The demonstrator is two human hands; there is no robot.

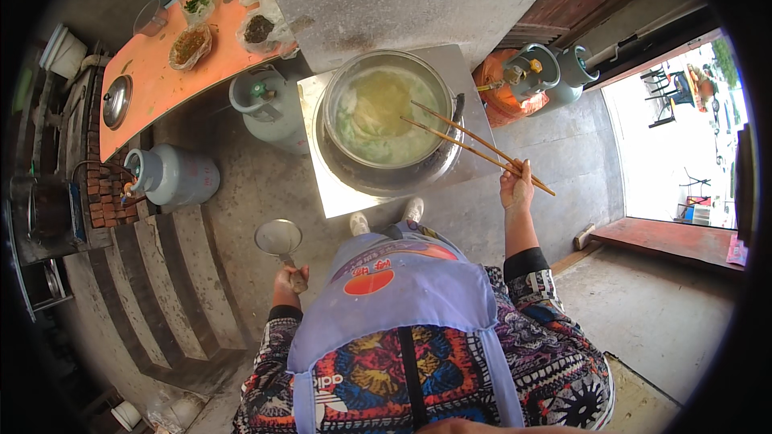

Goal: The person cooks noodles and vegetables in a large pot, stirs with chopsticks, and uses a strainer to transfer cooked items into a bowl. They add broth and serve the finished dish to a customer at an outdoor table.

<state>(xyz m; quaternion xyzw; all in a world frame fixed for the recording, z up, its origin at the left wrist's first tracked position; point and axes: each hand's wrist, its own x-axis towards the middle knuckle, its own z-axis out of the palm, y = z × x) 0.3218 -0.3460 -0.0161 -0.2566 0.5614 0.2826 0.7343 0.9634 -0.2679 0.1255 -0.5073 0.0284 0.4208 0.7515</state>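
My right hand (516, 186) is closed round a pair of long wooden chopsticks (466, 142), whose tips reach into a wide metal pot (338, 134). Cloudy yellow-green liquid with pale foam fills the pot; what lies below the surface is hard to make out. The pot sits in a round burner stand with a shiny square metal top (328, 194). Lower and to the left, my left hand (290, 283) grips the handle of a round strainer (278, 237), held out over the floor and apart from the pot.
An orange table (149, 116) at the upper left carries bags of chopped food and a metal lid (117, 102). Grey gas cylinders (183, 175) stand beside the table and the stove. Concrete steps (173, 289) lie at left. A bright doorway (667, 145) with a red sill is at right.
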